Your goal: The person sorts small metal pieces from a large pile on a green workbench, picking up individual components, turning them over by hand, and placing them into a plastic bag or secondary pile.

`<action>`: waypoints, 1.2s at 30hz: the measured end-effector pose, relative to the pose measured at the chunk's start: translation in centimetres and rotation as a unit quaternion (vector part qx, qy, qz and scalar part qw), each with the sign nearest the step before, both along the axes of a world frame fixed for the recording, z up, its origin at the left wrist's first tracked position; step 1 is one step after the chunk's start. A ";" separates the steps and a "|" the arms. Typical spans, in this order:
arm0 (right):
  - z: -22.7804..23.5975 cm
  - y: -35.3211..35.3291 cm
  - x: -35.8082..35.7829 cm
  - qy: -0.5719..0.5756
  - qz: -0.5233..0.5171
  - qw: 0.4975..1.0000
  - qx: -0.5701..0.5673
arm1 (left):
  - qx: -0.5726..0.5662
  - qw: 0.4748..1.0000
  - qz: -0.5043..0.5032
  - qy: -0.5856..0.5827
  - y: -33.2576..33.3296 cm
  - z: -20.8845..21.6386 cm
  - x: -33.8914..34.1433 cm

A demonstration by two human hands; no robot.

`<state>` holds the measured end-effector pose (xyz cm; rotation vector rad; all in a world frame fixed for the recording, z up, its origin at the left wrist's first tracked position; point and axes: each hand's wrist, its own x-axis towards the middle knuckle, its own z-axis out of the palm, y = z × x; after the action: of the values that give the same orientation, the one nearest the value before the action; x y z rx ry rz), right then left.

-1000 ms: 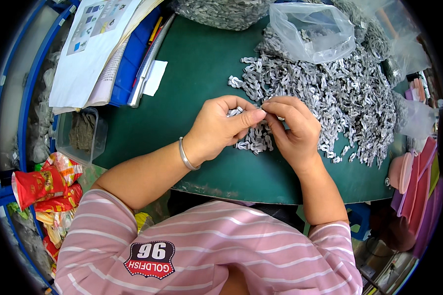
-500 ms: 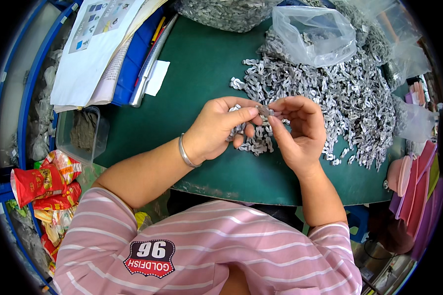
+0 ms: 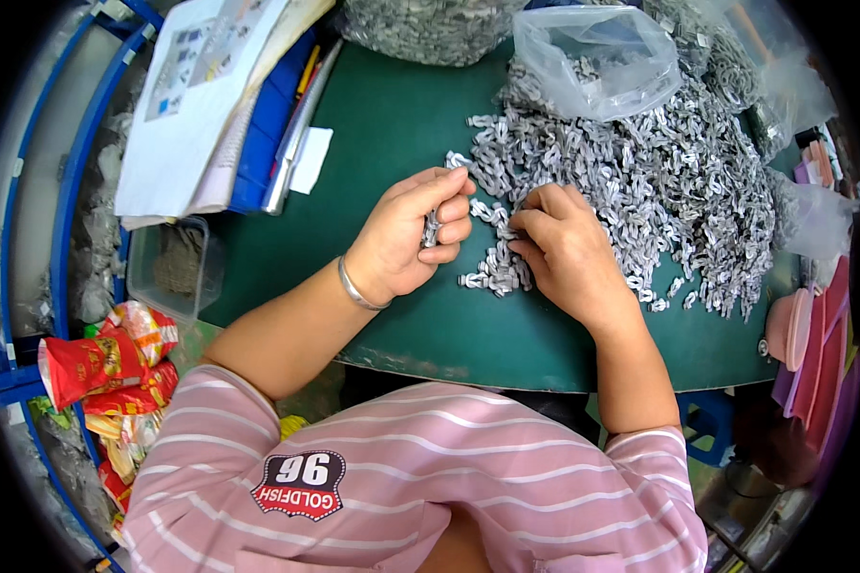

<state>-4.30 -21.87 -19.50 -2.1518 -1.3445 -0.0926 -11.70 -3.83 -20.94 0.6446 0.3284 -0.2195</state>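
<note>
The left hand (image 3: 406,227) is curled inward, its fingers folded round several small grey looped pieces (image 3: 430,229), which show between fingers and palm; the thumb lies along the forefinger. A silvery bangle (image 3: 357,285) encircles the wrist. The right hand (image 3: 573,248), back uppermost, has its thumb and fingers bent downward at the near left part of the loose heap (image 3: 669,205); whether a piece is pinched between the fingertips cannot be told. The heap, of the same looped pieces, spreads over the right half of the green tabletop (image 3: 392,110), a small cluster reaching leftward between the hands. On the heap's far side rests an open clear plastic bag (image 3: 631,94); a fuller bag of pieces (image 3: 425,33) stands to its left. Farther left lie a white slip (image 3: 311,160), a blue tray (image 3: 256,158) and overlapping papers (image 3: 158,172). Nearer the person, at the table's left edge, is a transparent box (image 3: 210,272); red packets (image 3: 91,368) lie beyond it, beside a blue-framed rack (image 3: 62,210).
</note>
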 end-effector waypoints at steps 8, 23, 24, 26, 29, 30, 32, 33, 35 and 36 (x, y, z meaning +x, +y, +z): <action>-0.6 -0.7 0.3 0.093 -0.053 0.983 0.148 | 0.063 0.991 0.115 -0.037 1.1 4.8 2.8; -1.3 -0.8 0.9 0.471 -0.075 0.832 0.285 | 0.760 0.582 0.200 -0.209 5.6 20.2 15.1; -1.4 -1.0 1.1 0.474 -0.075 0.826 0.294 | 0.726 0.586 0.246 -0.264 4.8 19.7 14.0; -1.8 -1.0 1.4 0.466 -0.063 0.822 0.321 | 0.741 0.398 0.329 -0.429 3.8 18.1 11.2; -1.2 -1.3 1.4 0.518 -0.065 0.763 0.381 | 0.712 0.475 0.261 -0.446 0.1 13.3 6.7; -1.0 -1.2 1.4 0.517 -0.067 0.764 0.381 | 0.696 0.540 0.217 -0.421 -0.3 10.7 6.0; -1.0 -1.0 1.0 0.540 -0.055 0.731 0.414 | 0.600 0.759 0.046 -0.249 -1.3 6.0 3.7; -0.8 -0.6 0.8 0.547 -0.061 0.725 0.414 | 0.539 0.814 0.008 -0.218 -1.3 3.6 3.0; -0.8 -0.4 0.6 0.534 -0.036 0.735 0.416 | 0.455 0.871 0.003 -0.186 -2.5 2.2 1.9; -0.9 -0.5 0.6 0.520 0.000 0.741 0.425 | 0.437 0.879 0.012 -0.188 -2.8 1.7 1.5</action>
<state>-3.67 -22.33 -20.37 -1.0436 -0.4363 0.3832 -10.21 -6.65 -19.27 1.5559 0.0380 0.1030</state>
